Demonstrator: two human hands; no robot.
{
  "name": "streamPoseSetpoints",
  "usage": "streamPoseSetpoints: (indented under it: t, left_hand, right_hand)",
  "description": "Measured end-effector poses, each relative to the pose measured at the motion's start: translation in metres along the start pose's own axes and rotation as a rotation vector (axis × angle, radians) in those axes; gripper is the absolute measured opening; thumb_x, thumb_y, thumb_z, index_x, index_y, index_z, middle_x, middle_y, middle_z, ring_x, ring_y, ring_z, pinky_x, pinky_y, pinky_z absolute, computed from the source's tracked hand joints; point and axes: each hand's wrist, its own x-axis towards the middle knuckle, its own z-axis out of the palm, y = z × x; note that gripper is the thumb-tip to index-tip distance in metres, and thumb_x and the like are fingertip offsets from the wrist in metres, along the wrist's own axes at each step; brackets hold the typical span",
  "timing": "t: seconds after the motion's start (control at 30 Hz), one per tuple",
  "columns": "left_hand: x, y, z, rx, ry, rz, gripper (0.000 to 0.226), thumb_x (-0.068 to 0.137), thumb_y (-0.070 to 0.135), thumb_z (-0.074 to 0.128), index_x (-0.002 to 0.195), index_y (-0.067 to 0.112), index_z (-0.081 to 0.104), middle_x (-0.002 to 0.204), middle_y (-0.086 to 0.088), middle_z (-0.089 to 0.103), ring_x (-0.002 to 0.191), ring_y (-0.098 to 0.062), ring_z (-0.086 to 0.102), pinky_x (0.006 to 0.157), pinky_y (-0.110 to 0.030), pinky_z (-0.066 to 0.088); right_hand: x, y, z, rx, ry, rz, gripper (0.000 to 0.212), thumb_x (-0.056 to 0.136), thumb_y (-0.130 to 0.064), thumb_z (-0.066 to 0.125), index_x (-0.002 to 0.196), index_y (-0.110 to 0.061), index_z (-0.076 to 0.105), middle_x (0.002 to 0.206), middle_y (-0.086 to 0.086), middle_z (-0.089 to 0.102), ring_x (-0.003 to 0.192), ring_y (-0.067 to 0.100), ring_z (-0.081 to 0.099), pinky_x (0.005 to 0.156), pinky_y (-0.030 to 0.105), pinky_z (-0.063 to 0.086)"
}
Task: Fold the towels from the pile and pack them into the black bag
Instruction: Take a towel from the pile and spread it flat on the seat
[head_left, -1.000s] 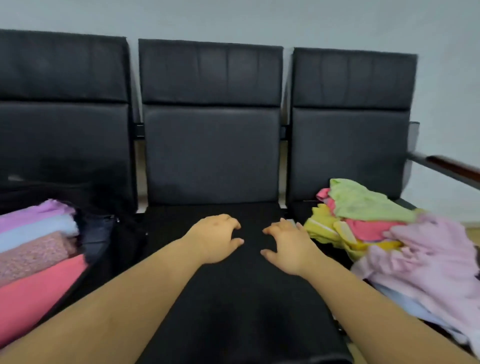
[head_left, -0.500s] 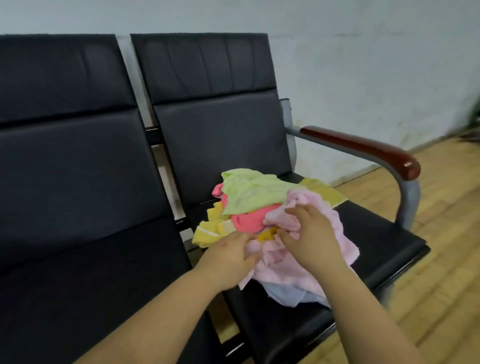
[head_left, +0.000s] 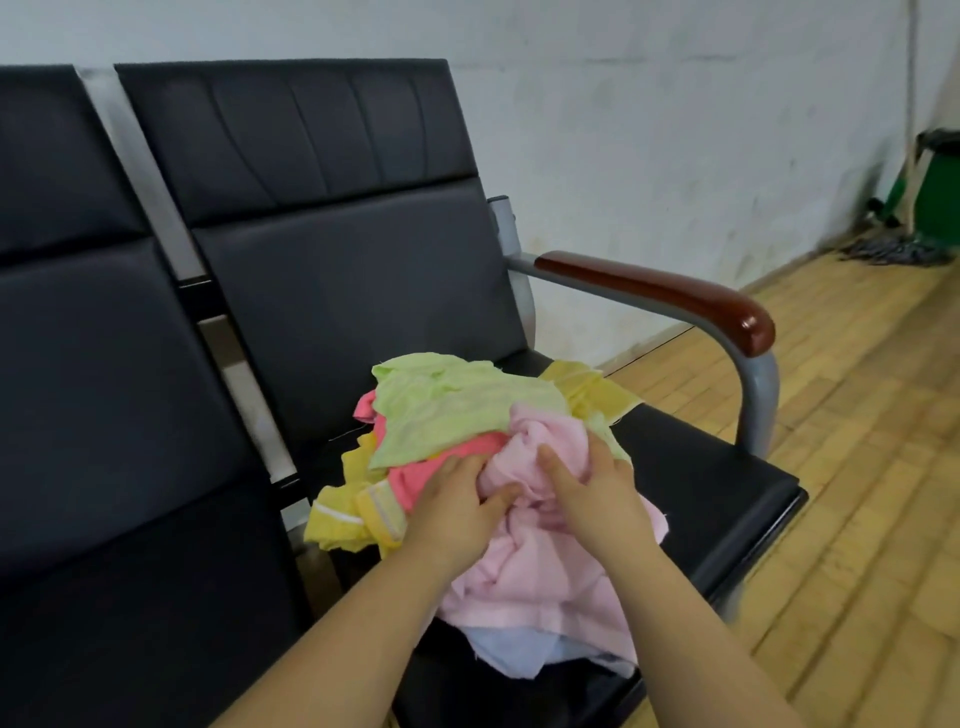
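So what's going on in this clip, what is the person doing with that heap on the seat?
A person is reaching with both bare hands into a pile of unfolded towels on the end seat of a black bench. The left hand and right hand are both gripping the light pink towel at the front of the pile. Nothing is folded yet, and the black bag is out of view.

Head view: two bare forearms enter from the lower edge. No sleeve reaches into view on either arm. Left hand (head_left: 457, 506) and right hand (head_left: 597, 493) are ungloved. The visible wrists and fingers carry no watch, band or ring. Fingernails look short, detail soft from blur.
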Motion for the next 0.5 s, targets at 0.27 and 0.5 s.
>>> streamPoseSetpoints:
  t: [0.27, 0.5]
  left_hand:
    - [-0.022, 0.009, -0.022, -0.386, -0.003, 0.030, 0.022, 0.090, 0.033, 0.061, 0.085, 0.011, 0.064, 0.082, -0.001, 0.064, 0.078, -0.017, 0.059, 0.069, -0.024, 0.046]
    - [-0.072, 0.010, -0.073, -0.909, 0.251, -0.368, 0.051, 0.090, 0.059, 0.045, 0.108, 0.017, 0.067, 0.098, -0.010, 0.072, 0.095, -0.028, 0.067, 0.085, -0.044, 0.052]
  right_hand:
    - [-0.013, -0.016, -0.014, 0.206, 0.131, -0.036, 0.033, 0.098, -0.038, 0.047, 0.073, -0.017, 0.051, 0.067, -0.003, 0.052, 0.063, 0.011, 0.049, 0.055, 0.023, 0.033]
    - [-0.088, -0.065, 0.026, 0.382, 0.012, -0.258, 0.036, 0.091, -0.035, 0.058, 0.068, -0.010, 0.048, 0.059, -0.005, 0.043, 0.049, 0.004, 0.037, 0.049, 0.012, 0.035]
